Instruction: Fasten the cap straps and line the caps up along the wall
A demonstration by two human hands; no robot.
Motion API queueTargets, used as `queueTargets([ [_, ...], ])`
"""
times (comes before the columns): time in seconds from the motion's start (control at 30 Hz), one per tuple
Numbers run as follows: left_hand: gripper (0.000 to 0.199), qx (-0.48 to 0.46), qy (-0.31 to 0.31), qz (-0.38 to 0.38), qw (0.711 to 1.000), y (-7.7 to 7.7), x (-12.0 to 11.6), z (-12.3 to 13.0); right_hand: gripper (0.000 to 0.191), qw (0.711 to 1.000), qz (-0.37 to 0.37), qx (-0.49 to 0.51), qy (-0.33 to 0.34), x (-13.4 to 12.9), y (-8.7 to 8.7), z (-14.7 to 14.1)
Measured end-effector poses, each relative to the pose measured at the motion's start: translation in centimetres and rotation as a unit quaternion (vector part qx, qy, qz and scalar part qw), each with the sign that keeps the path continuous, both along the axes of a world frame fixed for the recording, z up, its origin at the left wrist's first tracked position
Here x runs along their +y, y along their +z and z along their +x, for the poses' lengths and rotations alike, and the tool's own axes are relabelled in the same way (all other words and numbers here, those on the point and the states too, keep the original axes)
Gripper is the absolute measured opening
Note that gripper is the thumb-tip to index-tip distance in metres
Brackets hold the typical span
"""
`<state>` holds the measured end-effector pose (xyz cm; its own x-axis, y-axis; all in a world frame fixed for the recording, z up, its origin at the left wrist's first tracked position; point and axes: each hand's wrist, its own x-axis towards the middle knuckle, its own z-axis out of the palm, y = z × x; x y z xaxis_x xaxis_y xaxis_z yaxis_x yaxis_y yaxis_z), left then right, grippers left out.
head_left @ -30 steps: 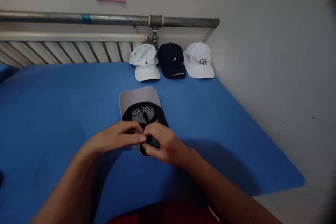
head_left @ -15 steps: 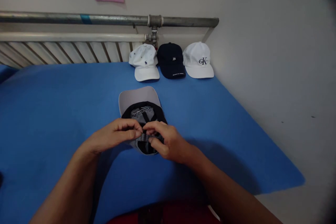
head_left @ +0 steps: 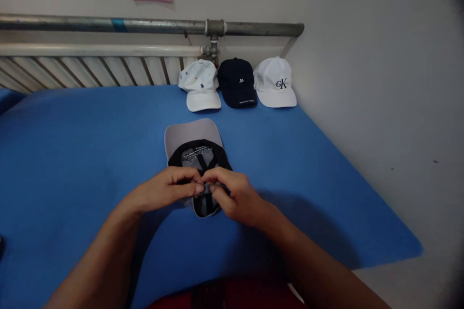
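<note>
A grey baseball cap [head_left: 194, 131] lies upside down on the blue surface, its brim pointing away from me and its dark lining showing. My left hand [head_left: 170, 188] pinches the cap's back strap [head_left: 207, 188] between thumb and fingers. From the other side my right hand [head_left: 234, 193] grips the same strap, its thumb and forefinger close to the left fingertips. The fingers hide most of the strap and its fastening.
Along the back stand a white cap with a small dark emblem [head_left: 201, 84], a navy cap [head_left: 236, 82] and a white cap with letters [head_left: 276, 82]. Behind them run a metal pipe [head_left: 163, 25] and a radiator [head_left: 101, 72]. A wall [head_left: 373, 96] borders the right.
My left hand has slid slightly right along the strap, and the fingertips of both hands are now closer together. The strap's buckle is more covered than before.
</note>
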<state>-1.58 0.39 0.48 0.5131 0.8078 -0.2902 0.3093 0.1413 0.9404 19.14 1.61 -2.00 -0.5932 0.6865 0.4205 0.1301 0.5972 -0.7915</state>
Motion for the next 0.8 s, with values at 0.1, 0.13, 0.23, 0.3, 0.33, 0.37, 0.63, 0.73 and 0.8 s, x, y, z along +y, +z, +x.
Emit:
queueTargets([
  [0.1,0.02,-0.015,0.013,-0.006,1.0,0.04,-0.03,0.06,0.023,1.0,0.019,0.004,-0.011,0.07,-0.1,-0.06],
  [0.13,0.019,-0.021,0.014,-0.01,1.0,0.05,-0.03,0.09,0.023,1.0,0.024,0.005,-0.014,0.1,-0.14,-0.08],
  [0.23,0.017,-0.03,0.012,-0.006,0.999,0.06,0.03,0.21,0.023,0.999,0.033,0.011,-0.02,0.17,-0.24,-0.12],
  [0.3,0.015,-0.032,0.014,0.007,0.999,0.08,0.08,0.31,0.022,0.999,0.036,0.014,-0.024,0.2,-0.28,-0.14],
  [0.33,0.014,-0.032,0.016,0.012,0.999,0.11,0.09,0.36,0.022,0.999,0.038,0.015,-0.025,0.21,-0.29,-0.15],
  [0.37,0.013,-0.029,0.018,0.015,0.999,0.14,0.09,0.41,0.022,0.999,0.04,0.017,-0.027,0.22,-0.32,-0.16],
  [0.63,0.013,-0.043,0.062,-0.003,0.997,0.18,-0.13,0.72,0.021,0.997,0.062,0.023,-0.042,0.37,-0.51,-0.22],
  [0.73,0.015,-0.055,0.081,-0.001,0.995,0.11,-0.17,0.85,0.02,0.997,0.056,0.017,-0.057,0.37,-0.52,-0.19],
  [0.8,0.016,-0.062,0.092,0.009,0.994,0.11,-0.23,0.93,0.019,0.996,0.046,0.009,-0.072,0.37,-0.52,-0.16],
])
